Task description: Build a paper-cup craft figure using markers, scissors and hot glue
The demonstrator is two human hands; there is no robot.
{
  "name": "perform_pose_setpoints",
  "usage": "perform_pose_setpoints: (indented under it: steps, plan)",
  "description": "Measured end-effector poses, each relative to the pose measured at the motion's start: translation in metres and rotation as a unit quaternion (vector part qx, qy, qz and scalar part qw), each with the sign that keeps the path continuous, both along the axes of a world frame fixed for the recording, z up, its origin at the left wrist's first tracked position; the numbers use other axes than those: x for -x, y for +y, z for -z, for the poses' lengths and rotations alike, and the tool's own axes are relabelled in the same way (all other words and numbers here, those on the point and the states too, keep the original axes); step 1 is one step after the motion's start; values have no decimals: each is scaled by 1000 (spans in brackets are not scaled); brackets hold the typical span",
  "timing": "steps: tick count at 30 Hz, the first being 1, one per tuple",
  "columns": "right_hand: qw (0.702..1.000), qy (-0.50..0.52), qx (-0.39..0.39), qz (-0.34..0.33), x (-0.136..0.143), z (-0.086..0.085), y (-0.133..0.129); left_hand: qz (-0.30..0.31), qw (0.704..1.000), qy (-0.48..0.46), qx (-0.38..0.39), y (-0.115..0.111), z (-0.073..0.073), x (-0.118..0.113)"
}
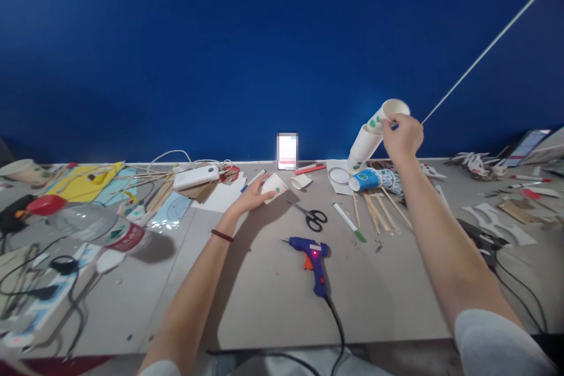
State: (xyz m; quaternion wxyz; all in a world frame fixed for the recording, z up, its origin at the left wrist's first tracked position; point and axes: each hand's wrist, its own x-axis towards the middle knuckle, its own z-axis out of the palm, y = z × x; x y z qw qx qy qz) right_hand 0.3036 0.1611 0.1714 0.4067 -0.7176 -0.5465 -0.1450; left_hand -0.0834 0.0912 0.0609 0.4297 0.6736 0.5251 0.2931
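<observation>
My left hand [254, 195] is closed around a small white paper piece with a green print, which looks like a cut paper cup [275, 187], just over the table. At the right, my right hand [403, 135] pinches the rim of a white paper cup [376, 121] with green marks. That cup sits at the top of a tilted stack of paper cups [365, 144] leaning toward the wall. Black-handled scissors [314, 218] lie between my arms. Nearer to me rests a blue glue gun [315, 255] with a lit red light. A cut paper scrap [301, 181] lies near the left hand.
A phone [288, 151] stands against the blue wall. Wooden sticks [376, 211], a green marker [349, 222] and a blue can [365, 180] lie on the right. On the left are a plastic bottle [94, 224], a power strip [57, 294] and a white power bank [196, 177].
</observation>
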Motion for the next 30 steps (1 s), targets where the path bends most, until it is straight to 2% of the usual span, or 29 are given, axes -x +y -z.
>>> perform_pose_setpoints:
  steps: [3, 5, 9, 11, 13, 16, 19, 22, 30]
  plan:
    - [988, -3, -154, 8, 11, 2, -10, -20, 996, -77, 37, 0, -3, 1]
    - [972, 3, -235, -13, 24, 7, -22, -31, 992, -102, 60, -1, -5, 1]
    - [954, 66, -283, -72, 61, 26, -47, -31, 988, -119, 92, -3, -9, 1]
    - [945, 142, -256, -143, 80, 39, -55, -27, 991, -106, 83, -4, -11, 0]
    - [927, 253, -183, -206, 96, 54, -59, -19, 994, -84, 67, -4, -12, 0]
    - [897, 354, -79, -254, 114, 76, -61, 0, 997, -60, 40, -4, -13, 1]
    - [874, 378, -21, -304, 126, 91, -64, 10, 999, -47, 15, -3, -11, 3]
    - [849, 390, 13, -357, 132, 98, -69, 9, 998, -53, 19, -3, -11, 4]
    - [836, 380, 38, -393, 143, 103, -79, 49, 992, -113, 18, -8, -16, 1]
